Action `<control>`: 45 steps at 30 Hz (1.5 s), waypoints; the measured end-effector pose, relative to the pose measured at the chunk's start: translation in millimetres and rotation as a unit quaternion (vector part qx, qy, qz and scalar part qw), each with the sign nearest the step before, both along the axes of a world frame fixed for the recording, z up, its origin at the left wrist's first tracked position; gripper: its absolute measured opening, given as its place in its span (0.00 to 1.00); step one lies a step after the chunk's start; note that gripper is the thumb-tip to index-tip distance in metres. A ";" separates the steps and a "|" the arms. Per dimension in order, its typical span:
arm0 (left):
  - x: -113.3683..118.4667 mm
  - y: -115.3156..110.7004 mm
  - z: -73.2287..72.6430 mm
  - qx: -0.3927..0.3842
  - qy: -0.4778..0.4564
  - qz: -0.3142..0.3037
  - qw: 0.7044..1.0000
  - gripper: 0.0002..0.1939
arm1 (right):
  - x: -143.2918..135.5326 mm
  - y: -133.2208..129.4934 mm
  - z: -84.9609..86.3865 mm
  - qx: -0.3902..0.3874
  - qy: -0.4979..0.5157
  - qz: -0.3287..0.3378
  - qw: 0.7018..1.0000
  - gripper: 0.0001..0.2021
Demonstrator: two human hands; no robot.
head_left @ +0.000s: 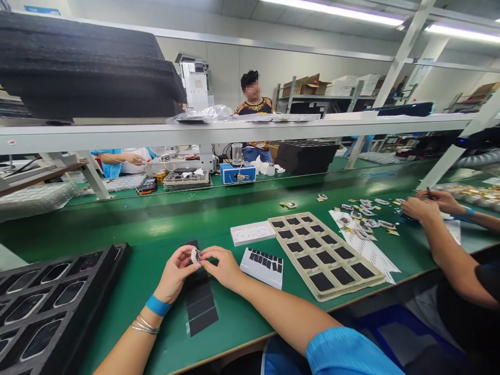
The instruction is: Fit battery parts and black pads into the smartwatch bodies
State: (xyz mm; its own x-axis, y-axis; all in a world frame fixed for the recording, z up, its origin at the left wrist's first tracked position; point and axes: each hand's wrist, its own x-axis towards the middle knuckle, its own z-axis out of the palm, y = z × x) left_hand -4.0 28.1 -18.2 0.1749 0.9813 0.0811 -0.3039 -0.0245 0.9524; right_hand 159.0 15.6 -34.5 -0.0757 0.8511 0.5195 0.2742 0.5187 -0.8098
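Note:
My left hand (174, 273), with a blue wristband, pinches a small white-rimmed electronic part (196, 255) with dark detail inside. The fingertips of my right hand (222, 265) are closed at the part's right edge; whether they also hold something tiny cannot be made out. Below both hands lies a strip of black rectangular pieces (201, 302) on the green bench. Right of my right hand is a white sheet (265, 276) with several small black stickers. A beige tray (312, 291) with dark-lined pockets lies farther right.
A black foam tray (78, 317) of rounded frames stands at left. Behind the sheet is a white flat block (253, 233). Similar white parts (363, 224) are piled at right, near a co-worker's hands (427, 205). A shelf rail (242, 131) crosses above the bench.

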 end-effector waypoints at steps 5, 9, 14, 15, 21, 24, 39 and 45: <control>1.7 -0.5 -1.7 0.011 0.004 0.013 1.000 0.29 | -1.5 3.3 -2.3 0.001 0.023 0.005 1.000 0.04; 2.1 -0.2 -0.6 0.010 0.008 0.010 1.000 0.29 | 0.4 2.7 -0.5 -0.016 0.041 0.012 0.999 0.03; 2.8 -1.4 0.4 0.020 0.010 0.016 1.000 0.28 | 1.3 0.6 2.5 -0.037 0.052 0.014 0.998 0.01; 3.0 -1.7 0.5 0.018 0.010 0.018 1.000 0.28 | 1.1 0.7 2.3 -0.038 0.052 0.013 0.998 0.01; 4.2 -2.8 0.9 0.005 0.023 0.023 0.999 0.31 | -0.4 2.3 -1.9 -0.048 0.051 0.007 0.998 0.01; 4.7 -2.9 0.0 0.009 0.029 0.027 0.999 0.31 | -0.1 2.3 -2.0 -0.057 0.051 0.003 0.997 0.02; 6.6 -0.4 -10.0 0.038 0.078 0.036 0.996 0.30 | 0.1 4.0 -1.3 -0.057 0.045 -0.011 0.997 0.03; 5.9 1.7 -11.5 0.043 0.086 0.034 0.995 0.30 | -0.4 4.6 -2.0 -0.040 0.015 -0.022 0.999 0.05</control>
